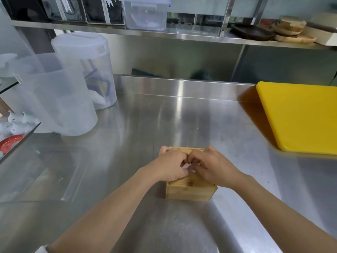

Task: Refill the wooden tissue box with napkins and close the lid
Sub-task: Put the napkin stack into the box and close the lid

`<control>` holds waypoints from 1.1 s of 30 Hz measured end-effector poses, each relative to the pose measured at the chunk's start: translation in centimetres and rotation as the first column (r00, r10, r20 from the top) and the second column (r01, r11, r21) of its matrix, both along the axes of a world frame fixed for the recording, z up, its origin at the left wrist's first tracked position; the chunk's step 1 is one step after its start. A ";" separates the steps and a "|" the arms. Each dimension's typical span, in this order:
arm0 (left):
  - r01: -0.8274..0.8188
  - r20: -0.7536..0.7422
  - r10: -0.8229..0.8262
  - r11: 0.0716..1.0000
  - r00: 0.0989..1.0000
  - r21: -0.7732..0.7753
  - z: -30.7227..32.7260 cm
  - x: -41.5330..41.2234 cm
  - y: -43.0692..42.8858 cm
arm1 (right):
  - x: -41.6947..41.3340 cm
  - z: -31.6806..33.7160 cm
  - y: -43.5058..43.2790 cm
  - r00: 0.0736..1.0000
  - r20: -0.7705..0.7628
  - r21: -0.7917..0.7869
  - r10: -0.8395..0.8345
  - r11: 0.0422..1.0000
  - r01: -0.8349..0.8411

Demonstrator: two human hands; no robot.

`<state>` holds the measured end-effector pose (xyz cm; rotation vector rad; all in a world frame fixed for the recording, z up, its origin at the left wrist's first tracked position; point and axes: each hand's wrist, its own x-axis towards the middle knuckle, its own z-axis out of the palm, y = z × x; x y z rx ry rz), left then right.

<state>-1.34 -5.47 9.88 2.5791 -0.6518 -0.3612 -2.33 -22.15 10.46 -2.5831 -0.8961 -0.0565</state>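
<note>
A small wooden tissue box stands on the steel counter, near the front middle. Its lid lies flat on top, mostly covered by my hands. My left hand rests on the left half of the lid, fingers curled. My right hand lies on the right half. Between the fingertips of both hands a bit of white napkin sticks up at the lid's middle, and both hands pinch it. The inside of the box is hidden.
A thick yellow cutting board lies at the right. Two large translucent plastic containers stand at the back left. A glass edge with white and red items juts in at the far left. A steel shelf with boxes and wooden plates runs above.
</note>
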 end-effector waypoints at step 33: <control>-0.197 -0.238 0.093 0.865 0.967 -0.461 0.3 1.1 3.3 | 0.7 0.9 -1.4 0.892 -0.441 0.317 -0.097 0.913 0.256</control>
